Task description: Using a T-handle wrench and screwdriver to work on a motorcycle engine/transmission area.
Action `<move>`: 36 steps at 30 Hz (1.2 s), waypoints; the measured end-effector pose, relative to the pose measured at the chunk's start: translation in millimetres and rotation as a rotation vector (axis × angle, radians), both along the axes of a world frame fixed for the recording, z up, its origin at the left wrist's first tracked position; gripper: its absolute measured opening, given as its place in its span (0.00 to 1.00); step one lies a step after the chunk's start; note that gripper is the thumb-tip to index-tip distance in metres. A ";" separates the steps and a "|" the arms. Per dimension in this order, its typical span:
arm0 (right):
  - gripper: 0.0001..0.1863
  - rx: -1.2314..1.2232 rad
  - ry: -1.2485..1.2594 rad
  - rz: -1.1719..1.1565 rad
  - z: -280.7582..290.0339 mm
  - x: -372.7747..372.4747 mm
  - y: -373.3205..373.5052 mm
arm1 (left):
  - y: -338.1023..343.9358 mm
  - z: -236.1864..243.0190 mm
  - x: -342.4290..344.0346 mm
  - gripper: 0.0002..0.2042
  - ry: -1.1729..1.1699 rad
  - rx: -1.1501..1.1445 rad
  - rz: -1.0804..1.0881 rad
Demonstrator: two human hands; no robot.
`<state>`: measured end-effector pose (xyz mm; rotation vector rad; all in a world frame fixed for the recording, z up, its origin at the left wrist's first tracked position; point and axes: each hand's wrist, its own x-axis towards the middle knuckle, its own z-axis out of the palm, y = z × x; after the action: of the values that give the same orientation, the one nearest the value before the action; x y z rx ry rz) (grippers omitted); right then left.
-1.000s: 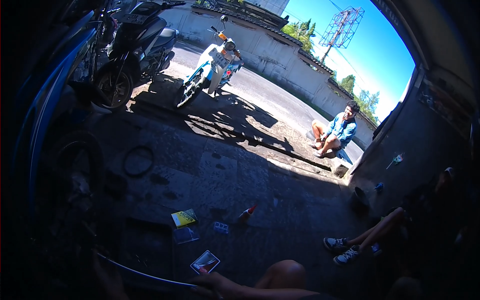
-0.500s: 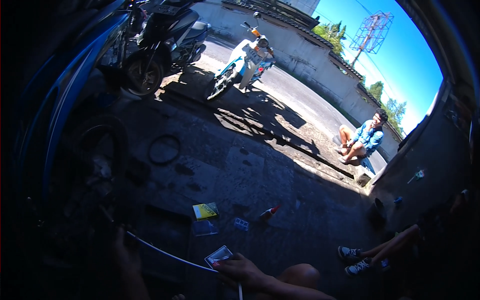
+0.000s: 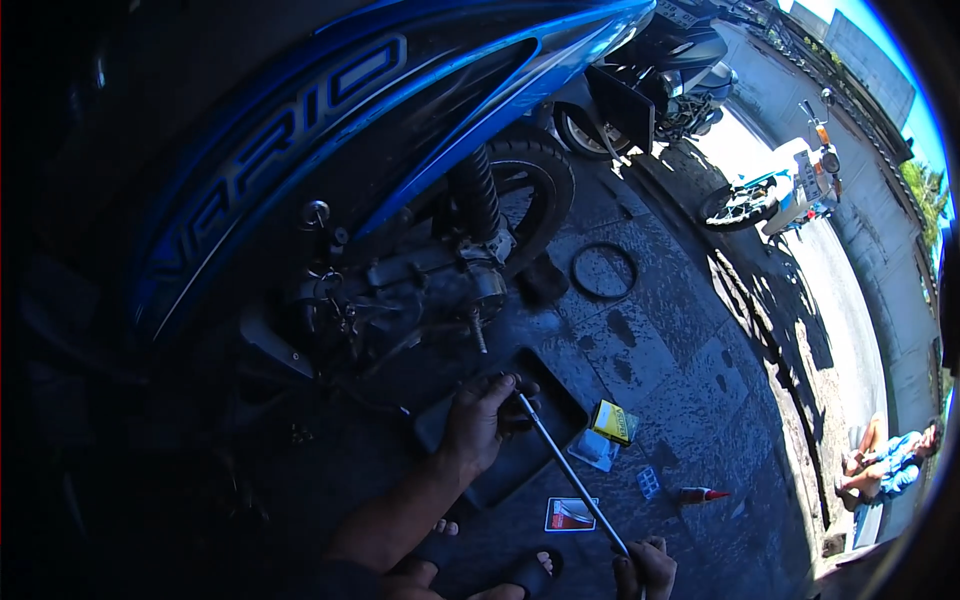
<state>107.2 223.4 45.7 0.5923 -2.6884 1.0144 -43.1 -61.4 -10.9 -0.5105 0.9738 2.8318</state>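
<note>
Two hands hold one long, thin metal rod [image 3: 570,468]: the left hand [image 3: 485,415] has its fingers curled round the upper end, and the right hand [image 3: 648,568] is closed around it near the lower edge of the view. The rod slants down to the right between them, above the floor [image 3: 680,375].

Below the left hand lies one dark, shallow tray [image 3: 560,402], its raised rim partly hidden by the wrist. Just off its right edge are one yellow packet [image 3: 614,422] and one clear packet [image 3: 594,450], touching. Farther out come one small blister piece [image 3: 648,482], one red-tipped bottle [image 3: 702,495] and, close beside the rod, one card [image 3: 572,514].

Dark-stained paving runs from these out to a sunlit edge with a gutter; one black ring [image 3: 604,299] lies on it, near a wheel [image 3: 550,195].

Three motorbikes stand around. The blue motorbike [image 3: 440,120] crowds the upper left, its engine [image 3: 400,290] blocking the side beyond the left hand; a dark motorbike [image 3: 685,55] and a white motorbike [image 3: 795,190] are farther off. One person [image 3: 885,465] sits at the far right. Toes [image 3: 545,562] of two feet show low down.
</note>
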 end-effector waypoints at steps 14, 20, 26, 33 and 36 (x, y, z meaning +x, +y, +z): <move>0.08 0.171 0.173 0.047 18.2 -44.9 13.1 | 31.7 23.4 -39.0 0.07 0.033 0.074 0.164; 0.05 0.275 0.097 -0.051 69.3 -116.3 -23.2 | 60.0 39.0 -91.8 0.08 0.021 0.162 0.375; 0.07 0.291 -0.071 0.072 92.5 -171.7 -50.5 | 38.6 34.7 -115.4 0.16 0.019 0.154 0.518; 0.05 0.349 -0.040 0.106 107.6 -192.6 -67.2 | 33.1 31.4 -134.1 0.14 0.004 0.188 0.562; 0.05 0.400 -0.064 0.093 116.5 -194.6 -76.3 | 30.2 31.5 -136.7 0.13 -0.007 0.216 0.568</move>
<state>-87.4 147.2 162.2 0.7716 -2.9661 0.5190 -179.7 -31.1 20.7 -0.8895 0.5719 3.3656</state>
